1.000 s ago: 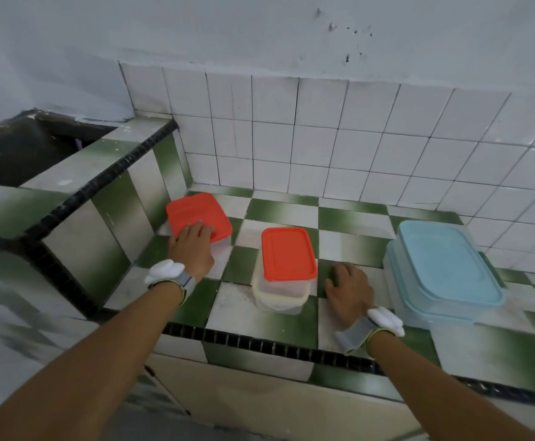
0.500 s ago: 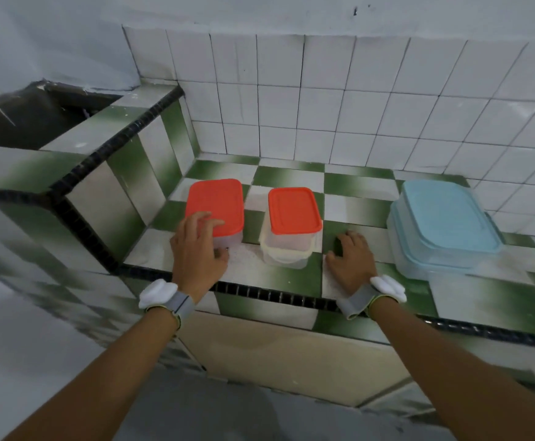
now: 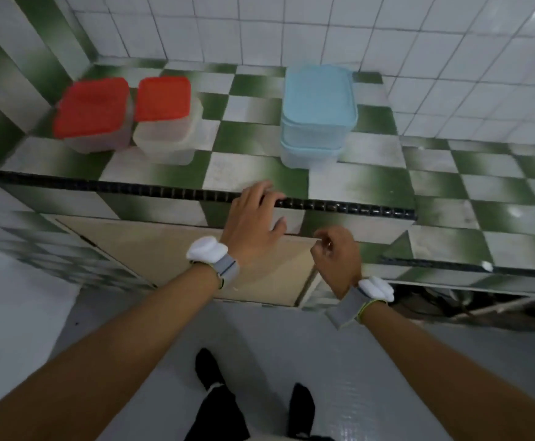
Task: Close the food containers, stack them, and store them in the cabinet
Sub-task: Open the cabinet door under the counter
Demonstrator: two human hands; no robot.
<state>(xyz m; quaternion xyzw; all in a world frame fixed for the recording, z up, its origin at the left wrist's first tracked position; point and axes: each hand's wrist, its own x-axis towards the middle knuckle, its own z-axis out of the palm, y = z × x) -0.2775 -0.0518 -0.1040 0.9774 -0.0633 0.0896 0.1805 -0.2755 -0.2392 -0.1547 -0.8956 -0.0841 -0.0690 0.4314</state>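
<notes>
Two clear containers with red lids, one (image 3: 92, 109) beside the other (image 3: 164, 100), stand at the back left of the green-and-white tiled counter (image 3: 243, 173). A stack of pale blue lidded containers (image 3: 318, 103) stands to their right. My left hand (image 3: 253, 224) holds nothing and rests flat over the counter's black front edge, fingers spread. My right hand (image 3: 336, 253) is lower, with its fingers curled at the top right corner of the beige cabinet door (image 3: 196, 256) under the counter. That door's right edge looks slightly ajar.
White wall tiles rise behind the counter, and a raised tiled ledge (image 3: 8, 68) stands at the left. The counter steps forward on the right (image 3: 482, 211), with a dark opening (image 3: 469, 303) below it. My feet (image 3: 253, 389) stand on grey floor.
Both hands have left the countertop by the containers and dropped to the front edge. The view has tilted down and back, so the cabinet door and floor now show.
</notes>
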